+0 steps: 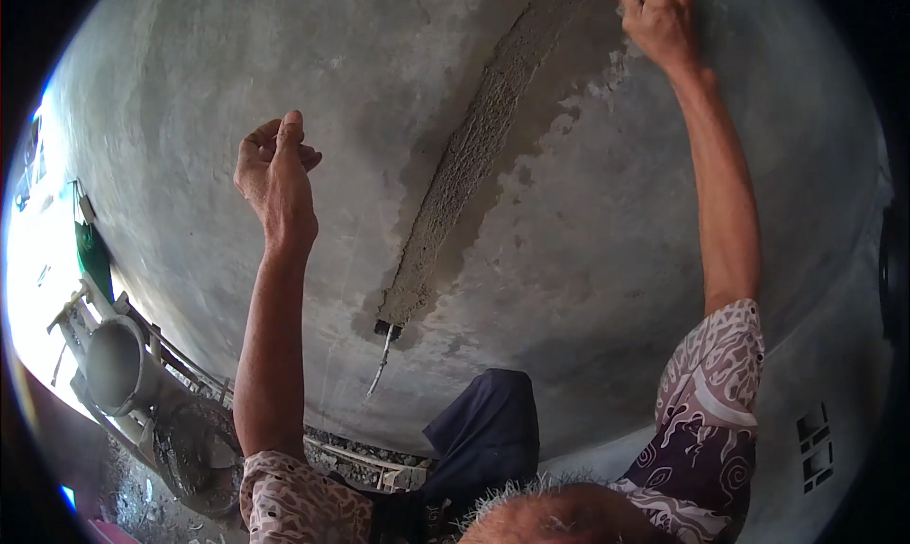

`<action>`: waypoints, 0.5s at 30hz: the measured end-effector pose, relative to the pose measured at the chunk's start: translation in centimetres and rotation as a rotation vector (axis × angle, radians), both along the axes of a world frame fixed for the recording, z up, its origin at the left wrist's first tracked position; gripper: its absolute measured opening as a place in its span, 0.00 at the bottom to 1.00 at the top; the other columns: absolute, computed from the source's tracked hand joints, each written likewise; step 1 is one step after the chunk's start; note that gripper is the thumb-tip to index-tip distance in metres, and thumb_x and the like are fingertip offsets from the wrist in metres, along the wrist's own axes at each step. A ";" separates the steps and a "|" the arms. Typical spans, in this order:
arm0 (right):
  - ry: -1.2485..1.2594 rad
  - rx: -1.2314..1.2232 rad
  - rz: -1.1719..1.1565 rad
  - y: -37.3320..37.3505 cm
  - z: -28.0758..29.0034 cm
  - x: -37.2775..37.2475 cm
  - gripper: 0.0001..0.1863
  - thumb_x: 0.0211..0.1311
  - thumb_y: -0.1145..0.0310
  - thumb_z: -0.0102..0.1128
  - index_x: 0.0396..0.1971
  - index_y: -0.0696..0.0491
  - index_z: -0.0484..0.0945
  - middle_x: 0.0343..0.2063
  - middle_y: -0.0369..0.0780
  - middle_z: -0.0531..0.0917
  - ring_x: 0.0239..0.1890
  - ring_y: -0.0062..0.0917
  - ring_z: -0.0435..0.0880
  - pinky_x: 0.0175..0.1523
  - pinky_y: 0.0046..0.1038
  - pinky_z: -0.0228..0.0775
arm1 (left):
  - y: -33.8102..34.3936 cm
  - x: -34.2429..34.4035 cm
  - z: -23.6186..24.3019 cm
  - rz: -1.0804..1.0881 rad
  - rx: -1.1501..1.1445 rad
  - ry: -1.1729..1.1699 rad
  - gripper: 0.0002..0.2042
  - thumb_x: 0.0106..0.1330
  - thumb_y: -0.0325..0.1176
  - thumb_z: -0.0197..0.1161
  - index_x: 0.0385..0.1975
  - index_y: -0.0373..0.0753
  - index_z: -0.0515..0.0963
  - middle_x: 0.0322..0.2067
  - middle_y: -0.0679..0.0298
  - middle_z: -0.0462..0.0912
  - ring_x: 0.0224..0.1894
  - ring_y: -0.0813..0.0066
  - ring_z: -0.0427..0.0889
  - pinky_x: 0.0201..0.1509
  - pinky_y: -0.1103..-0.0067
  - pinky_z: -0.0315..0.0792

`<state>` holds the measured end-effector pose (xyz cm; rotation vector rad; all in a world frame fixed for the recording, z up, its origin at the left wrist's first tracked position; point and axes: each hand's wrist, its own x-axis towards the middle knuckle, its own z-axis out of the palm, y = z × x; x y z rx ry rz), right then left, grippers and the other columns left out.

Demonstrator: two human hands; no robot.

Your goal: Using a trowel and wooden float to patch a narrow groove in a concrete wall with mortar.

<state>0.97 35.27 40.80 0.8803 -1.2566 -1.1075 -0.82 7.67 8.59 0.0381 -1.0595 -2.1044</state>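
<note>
A grey plastered wall (pixel 578 288) fills most of the head view. Across it runs a slanting strip of wet, rough mortar (pixel 469 151), with darker damp patches on both sides. A short pale cable or wire (pixel 380 362) pokes out of a small dark hole at the strip's lower end. Left of the strip, my left hand (pixel 275 170) is raised with fingers curled in and thumb up; I see nothing in it. My right hand (pixel 661 23) reaches to the strip's upper end, fingers apart at the wall. The picture's top edge cuts off its fingertips.
At the lower left stand a round grey container (pixel 116 366) and a dark, wet-looking tub (pixel 197 449). Wooden pieces (pixel 365 459) and rubble lie along the wall's foot. My dark-trousered knee (pixel 488 416) is close to the wall. Vent openings (pixel 814 449) show at the lower right.
</note>
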 end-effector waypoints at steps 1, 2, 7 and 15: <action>-0.002 0.001 -0.005 0.3 -0.5 0.0 0.17 0.63 0.75 0.55 0.51 0.59 0.81 0.51 0.52 0.79 0.52 0.48 0.74 0.56 0.47 0.67 | 0.1 0.0 0.0 -0.006 0.008 0.005 0.23 0.65 0.40 0.67 0.47 0.24 0.74 0.34 0.54 0.80 0.30 0.73 0.81 0.40 0.73 0.82; -0.111 -0.163 0.065 0.0 -1.6 0.3 0.17 0.63 0.75 0.55 0.51 0.58 0.81 0.51 0.52 0.79 0.52 0.48 0.74 0.56 0.46 0.68 | 0.0 0.0 0.0 -0.002 0.010 0.002 0.23 0.65 0.40 0.67 0.47 0.24 0.74 0.34 0.54 0.80 0.30 0.73 0.81 0.40 0.73 0.82; -0.239 -0.317 0.137 -0.6 -2.2 -0.1 0.17 0.63 0.74 0.56 0.52 0.59 0.80 0.50 0.52 0.79 0.50 0.48 0.75 0.55 0.45 0.68 | -0.6 -0.2 -0.1 0.013 0.009 -0.008 0.23 0.65 0.40 0.68 0.48 0.24 0.74 0.33 0.53 0.81 0.30 0.73 0.81 0.40 0.73 0.82; -0.144 -0.255 0.152 0.6 -1.8 0.0 0.20 0.62 0.72 0.61 0.54 0.58 0.80 0.50 0.54 0.78 0.50 0.49 0.75 0.55 0.46 0.69 | 0.0 -0.3 0.3 0.013 0.000 0.015 0.24 0.64 0.41 0.68 0.47 0.24 0.74 0.33 0.52 0.81 0.30 0.74 0.81 0.39 0.73 0.81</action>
